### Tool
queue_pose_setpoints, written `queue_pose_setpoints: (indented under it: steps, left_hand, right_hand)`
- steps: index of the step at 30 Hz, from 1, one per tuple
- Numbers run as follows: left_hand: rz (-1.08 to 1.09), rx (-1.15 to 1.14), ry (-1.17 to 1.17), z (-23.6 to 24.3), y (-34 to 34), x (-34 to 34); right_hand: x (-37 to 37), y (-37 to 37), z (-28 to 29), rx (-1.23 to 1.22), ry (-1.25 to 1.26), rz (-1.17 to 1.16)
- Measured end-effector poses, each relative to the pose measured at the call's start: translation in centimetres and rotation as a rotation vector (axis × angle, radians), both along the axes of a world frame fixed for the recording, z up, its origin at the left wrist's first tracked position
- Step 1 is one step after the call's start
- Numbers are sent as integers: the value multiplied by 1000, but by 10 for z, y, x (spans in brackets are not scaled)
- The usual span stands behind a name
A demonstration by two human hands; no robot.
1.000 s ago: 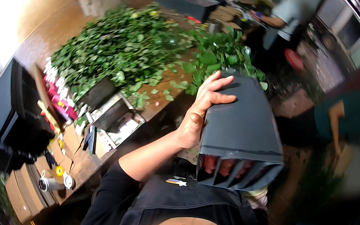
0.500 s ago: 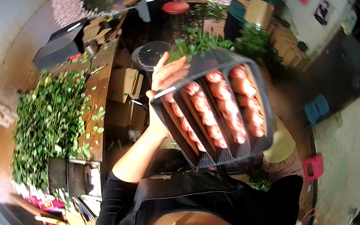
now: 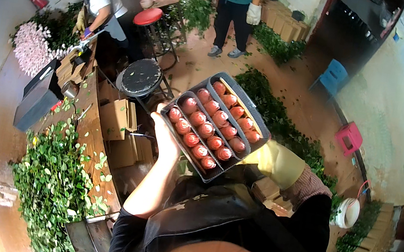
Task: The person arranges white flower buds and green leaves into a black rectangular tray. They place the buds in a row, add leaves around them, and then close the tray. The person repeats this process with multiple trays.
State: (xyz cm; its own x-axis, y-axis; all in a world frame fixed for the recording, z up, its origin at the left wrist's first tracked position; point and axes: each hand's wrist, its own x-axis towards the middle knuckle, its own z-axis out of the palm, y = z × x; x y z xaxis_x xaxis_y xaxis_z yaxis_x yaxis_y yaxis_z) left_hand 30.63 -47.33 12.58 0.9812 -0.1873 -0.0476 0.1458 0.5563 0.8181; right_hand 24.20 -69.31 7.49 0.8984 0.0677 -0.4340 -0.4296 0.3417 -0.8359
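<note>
A bunch of pinkish-red roses (image 3: 206,130) is held up in front of my chest, its bloom ends facing me. The buds sit in several rows, parted and wrapped by dark grey corrugated sheet (image 3: 255,109), with a tan strip along one side. My bare left hand (image 3: 165,133) grips the bunch from its left, thumb along the wrapper's edge and fingers hidden behind. At the lower right my right hand (image 3: 277,163), in a pale yellow glove, supports the bunch, its fingertips hidden behind the wrapper.
A wooden bench (image 3: 94,143) at left bears leafy stems (image 3: 50,183), a dark box (image 3: 38,101) and pale pink flowers (image 3: 33,48). Stools (image 3: 140,77) stand beyond. One person (image 3: 105,8) bends at the bench; another (image 3: 236,11) stands far off. Greenery (image 3: 278,115) lies on the floor.
The bunch has moved down and a little left, and its bloom ends now face me more squarely. My left fingers, seen spread before, have gone behind it; more of my right glove shows.
</note>
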Motion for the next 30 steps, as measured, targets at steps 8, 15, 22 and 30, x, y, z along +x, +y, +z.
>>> queue_pose_setpoints:
  steps: [8, 15, 22, 30]
  left_hand:
    - [-215, -332, -81, -8, 11, 30]
    - [-223, -90, -143, -16, 3, 38]
    - [-65, 121, -184, -28, 28, 27]
    - [-134, 270, -189, -41, 50, 25]
  right_hand:
    - [-4, 20, -14, 124, 45, -85]
    - [-1, -7, -22, 182, 30, -74]
    - [8, 31, -8, 654, 307, -386]
    - [21, 16, -165, 76, -84, -320]
